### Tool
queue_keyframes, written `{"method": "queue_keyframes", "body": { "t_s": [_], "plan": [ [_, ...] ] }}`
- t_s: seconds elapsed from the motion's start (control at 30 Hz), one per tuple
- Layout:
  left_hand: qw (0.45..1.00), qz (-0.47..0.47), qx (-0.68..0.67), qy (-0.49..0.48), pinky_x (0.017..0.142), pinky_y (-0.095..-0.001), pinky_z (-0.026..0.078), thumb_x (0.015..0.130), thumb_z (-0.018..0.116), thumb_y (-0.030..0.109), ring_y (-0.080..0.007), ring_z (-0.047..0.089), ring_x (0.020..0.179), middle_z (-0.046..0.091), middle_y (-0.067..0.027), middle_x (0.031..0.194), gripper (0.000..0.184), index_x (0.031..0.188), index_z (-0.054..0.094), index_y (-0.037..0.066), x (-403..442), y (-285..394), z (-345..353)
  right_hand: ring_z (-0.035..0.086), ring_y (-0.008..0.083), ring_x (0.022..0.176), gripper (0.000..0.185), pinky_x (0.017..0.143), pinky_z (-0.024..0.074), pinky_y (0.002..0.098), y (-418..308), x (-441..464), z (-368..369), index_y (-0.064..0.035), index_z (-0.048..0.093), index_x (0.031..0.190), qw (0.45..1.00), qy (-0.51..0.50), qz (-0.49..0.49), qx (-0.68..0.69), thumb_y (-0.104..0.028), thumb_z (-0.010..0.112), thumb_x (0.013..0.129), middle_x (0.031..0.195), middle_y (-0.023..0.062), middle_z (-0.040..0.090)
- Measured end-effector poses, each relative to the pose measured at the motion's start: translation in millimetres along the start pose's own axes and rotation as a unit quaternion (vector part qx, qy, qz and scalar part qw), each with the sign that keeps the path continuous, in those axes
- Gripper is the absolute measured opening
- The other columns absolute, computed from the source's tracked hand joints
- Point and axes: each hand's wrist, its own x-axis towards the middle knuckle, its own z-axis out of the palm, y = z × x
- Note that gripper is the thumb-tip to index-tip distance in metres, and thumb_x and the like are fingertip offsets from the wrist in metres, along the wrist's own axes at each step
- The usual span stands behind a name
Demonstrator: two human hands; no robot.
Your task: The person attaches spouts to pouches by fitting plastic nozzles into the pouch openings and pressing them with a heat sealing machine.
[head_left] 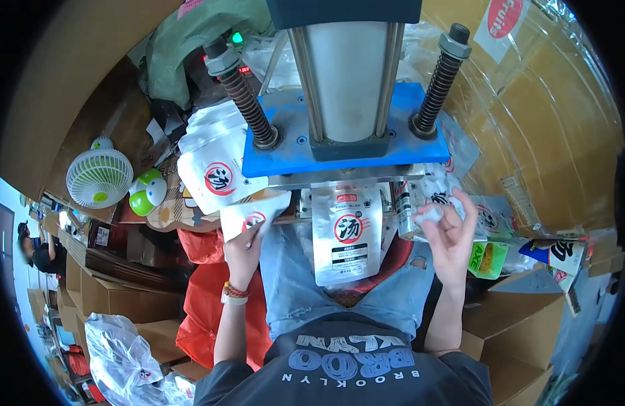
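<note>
My left hand (243, 256) is closed on a white pouch (257, 211) with a red circle, left of the press (346, 81). A silver-white pouch (348, 237) with a red circle and black print hangs from the press's front edge, over my lap. To its right, my right hand (450, 233) is raised with curled fingers, pinching a small white piece (431, 215) beside several packed pouches (442, 189). More flat pouches (218, 166) are stacked at the press's left side, under the blue plate (339, 152).
A white-green fan (99, 178) stands on the left of the bench. Red bags (214, 318) and cardboard boxes (133, 298) are at lower left. Open cartons (512, 338) and a green AXE box (488, 260) are at right. A person (47, 254) is in the far left background.
</note>
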Motion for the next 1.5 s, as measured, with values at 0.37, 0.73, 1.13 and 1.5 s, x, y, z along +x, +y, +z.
{"method": "queue_keyframes", "body": {
  "t_s": [0.37,0.73,1.13,1.5],
  "plan": [
    [0.941,0.273,-0.159,-0.124,0.076,-0.0314,0.059,0.074,0.070,0.004,-0.0229,0.072,0.093,0.073,-0.0079,0.100,0.026,0.099,0.074,0.004,-26,131,-69,0.064,0.0249,0.115,0.031,0.105,0.0384,0.0490,-60,-24,37,-0.0094,0.070,0.103,0.857,-0.350,-0.321,-0.199,-0.017,0.079,0.074,0.114,0.0039,0.070],
    [0.763,-0.267,-0.543,-0.228,0.080,-0.0271,0.052,0.093,0.065,0.011,-0.0123,0.067,0.089,0.071,-0.0085,0.103,0.024,0.111,0.067,-0.004,12,105,60,0.057,0.0340,0.112,0.040,0.102,0.0372,0.0443,-42,-3,-12,-0.0025,0.060,0.121,0.901,-0.023,-0.147,-0.406,-0.015,0.071,0.085,0.119,0.0163,0.063],
    [0.947,0.042,0.314,0.048,0.110,-0.0568,0.028,0.091,0.058,0.051,-0.0390,0.038,0.137,0.042,-0.0208,0.147,0.074,0.146,0.038,0.007,73,-8,20,0.060,0.0372,0.103,0.028,0.087,0.0480,0.0388,49,0,-53,-0.0038,0.060,0.121,0.925,-0.108,0.076,-0.355,-0.010,0.058,0.094,0.109,0.0191,0.063],
    [0.999,-0.004,-0.050,0.006,0.068,-0.0268,0.051,0.072,0.064,-0.009,-0.0185,0.069,0.077,0.072,-0.0143,0.087,0.034,0.103,0.073,0.003,-16,52,-26,0.065,0.0262,0.095,0.026,0.081,0.0517,0.0349,-37,0,1,-0.0024,0.071,0.098,0.879,-0.064,-0.280,-0.379,0.006,0.071,0.074,0.107,0.0122,0.066]
  ]
}}
